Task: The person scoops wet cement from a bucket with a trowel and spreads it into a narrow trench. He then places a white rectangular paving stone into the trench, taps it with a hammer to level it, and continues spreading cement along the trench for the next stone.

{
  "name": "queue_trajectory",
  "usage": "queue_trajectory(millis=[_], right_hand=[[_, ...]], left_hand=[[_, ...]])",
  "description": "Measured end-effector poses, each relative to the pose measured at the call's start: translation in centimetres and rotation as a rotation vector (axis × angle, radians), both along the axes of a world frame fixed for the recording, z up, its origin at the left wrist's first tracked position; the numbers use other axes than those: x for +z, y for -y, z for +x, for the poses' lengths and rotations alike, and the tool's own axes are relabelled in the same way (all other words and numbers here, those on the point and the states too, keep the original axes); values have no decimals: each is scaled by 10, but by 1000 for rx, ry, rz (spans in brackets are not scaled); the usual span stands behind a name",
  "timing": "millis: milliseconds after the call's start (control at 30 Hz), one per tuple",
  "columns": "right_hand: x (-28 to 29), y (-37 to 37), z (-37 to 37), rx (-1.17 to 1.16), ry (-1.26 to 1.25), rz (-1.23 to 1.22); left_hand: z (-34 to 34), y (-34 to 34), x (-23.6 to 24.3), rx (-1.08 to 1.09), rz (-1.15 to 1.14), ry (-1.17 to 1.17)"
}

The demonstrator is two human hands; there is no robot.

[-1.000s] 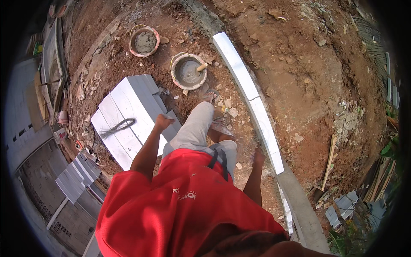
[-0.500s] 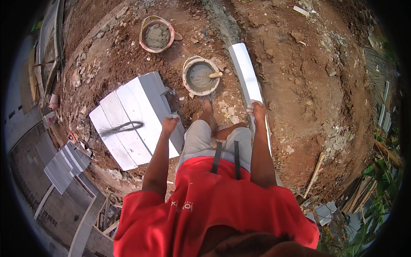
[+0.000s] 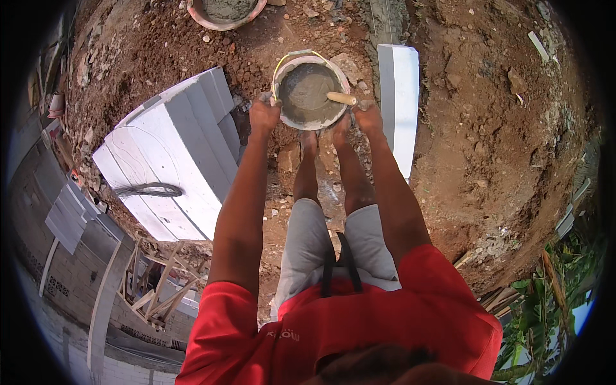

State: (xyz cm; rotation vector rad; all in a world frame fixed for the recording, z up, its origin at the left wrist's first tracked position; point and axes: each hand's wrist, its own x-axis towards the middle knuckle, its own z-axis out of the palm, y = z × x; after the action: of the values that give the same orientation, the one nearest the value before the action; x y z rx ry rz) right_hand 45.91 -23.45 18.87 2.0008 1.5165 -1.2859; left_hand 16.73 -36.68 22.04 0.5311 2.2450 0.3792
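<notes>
A round bucket (image 3: 348, 82) of wet grey mortar (image 3: 307, 88) stands upright on the soil just beyond my feet, its yellow wire handle (image 3: 276, 72) lying along the rim. My left hand (image 3: 264, 117) is closed at the left side of the rim. On the right side, my right hand (image 3: 368, 118) is curled against the rim, its fingertips partly hidden. Close to that hand, the wooden handle of a trowel (image 3: 341, 98) sticks out over the edge; its blade is sunk in the mortar.
Stacked white blocks (image 3: 168, 151) stand on the left, with a bundle of dark wire (image 3: 151, 189) on top. One long white block (image 3: 399, 102) sits along a mortar strip (image 3: 387, 22) on the right. Another mortar bucket (image 3: 228, 24) is farther off. Stony brown soil (image 3: 475, 128) surrounds everything.
My right hand has left the long white block and my left hand the block stack. Both have moved forward to the near bucket's sides as I bend down, my feet now together behind it.
</notes>
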Motion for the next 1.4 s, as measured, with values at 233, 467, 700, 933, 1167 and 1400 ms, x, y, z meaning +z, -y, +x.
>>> queue_trajectory(millis=[233,467,700,933,1167,1400], right_hand=[[-74,-6,-5,141,-68,-105],[-53,-1,-56,424,-20,-352],[-75,50,-66,265,-36,-245],[51,30,-10,-19,-186,-225],[200,-50,26,-340,-412,-465],[257,-119,17,-517,-713,-402]], left_hand=[[2,-101,-72,-222,-76,-66],[-12,-98,-81,-302,54,-170],[41,-85,5,-363,-224,225],[76,-111,99,-260,-201,231],[45,-178,211,-161,-134,287],[-17,-271,225,-40,127,216]])
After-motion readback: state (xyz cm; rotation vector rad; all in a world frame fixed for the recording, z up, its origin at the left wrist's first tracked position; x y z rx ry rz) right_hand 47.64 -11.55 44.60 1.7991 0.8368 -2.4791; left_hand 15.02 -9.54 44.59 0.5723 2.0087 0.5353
